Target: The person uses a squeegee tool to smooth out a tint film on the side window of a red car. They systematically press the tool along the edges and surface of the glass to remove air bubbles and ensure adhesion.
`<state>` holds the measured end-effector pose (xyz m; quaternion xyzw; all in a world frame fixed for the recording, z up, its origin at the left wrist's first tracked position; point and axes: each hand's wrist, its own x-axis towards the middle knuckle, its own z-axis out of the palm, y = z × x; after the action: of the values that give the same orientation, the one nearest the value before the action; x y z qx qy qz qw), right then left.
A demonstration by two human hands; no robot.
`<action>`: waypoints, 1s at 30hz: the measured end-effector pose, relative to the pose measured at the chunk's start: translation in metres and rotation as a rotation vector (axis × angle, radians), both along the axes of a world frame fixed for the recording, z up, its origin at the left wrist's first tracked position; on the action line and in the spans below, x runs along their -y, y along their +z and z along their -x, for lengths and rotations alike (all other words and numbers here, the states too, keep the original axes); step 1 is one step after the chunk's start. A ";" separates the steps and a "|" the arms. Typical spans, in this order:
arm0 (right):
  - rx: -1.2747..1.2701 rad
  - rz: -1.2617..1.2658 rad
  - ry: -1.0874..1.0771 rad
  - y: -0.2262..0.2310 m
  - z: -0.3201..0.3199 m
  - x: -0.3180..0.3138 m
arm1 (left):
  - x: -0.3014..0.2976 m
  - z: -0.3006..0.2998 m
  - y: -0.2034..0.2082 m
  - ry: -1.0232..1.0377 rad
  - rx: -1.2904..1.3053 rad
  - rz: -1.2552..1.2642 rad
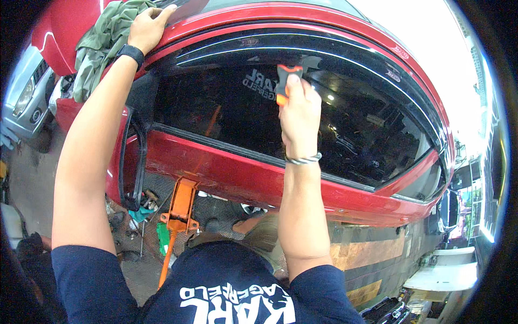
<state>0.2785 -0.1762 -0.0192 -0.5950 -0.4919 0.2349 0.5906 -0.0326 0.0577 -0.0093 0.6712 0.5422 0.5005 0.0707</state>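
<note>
— Head view: what's your right hand [300, 116] doing?
— It's closed around a small orange-and-black plastic scraper [286, 81], blade pressed flat to the dark tinted side window [226, 116] near its upper edge, so the edge bites the film.
— And your left hand [147, 28]?
— Fingers spread, holding nothing, braced on the red car's roof [302, 13] beside a crumpled green cloth [102, 43], likely steadying you.

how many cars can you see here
3: the red car whose dark window the right hand scrapes with an orange scraper; a silver car at far left; a dark car at far right. Others may be hidden.
</note>
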 end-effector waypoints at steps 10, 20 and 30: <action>0.087 0.120 -0.068 -0.169 0.009 0.109 | 0.032 -0.027 0.012 -0.005 0.134 -0.070; 0.079 -0.115 -0.043 -0.004 0.024 -0.019 | 0.007 -0.004 0.004 0.022 0.018 0.013; 0.200 0.180 -0.012 -0.139 0.017 0.097 | 0.007 -0.010 0.001 -0.008 0.052 -0.004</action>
<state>0.2614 -0.2727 -0.1586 -0.6692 -0.5215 0.2140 0.4842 -0.0231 0.0505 -0.0079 0.6603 0.5364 0.5186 0.0857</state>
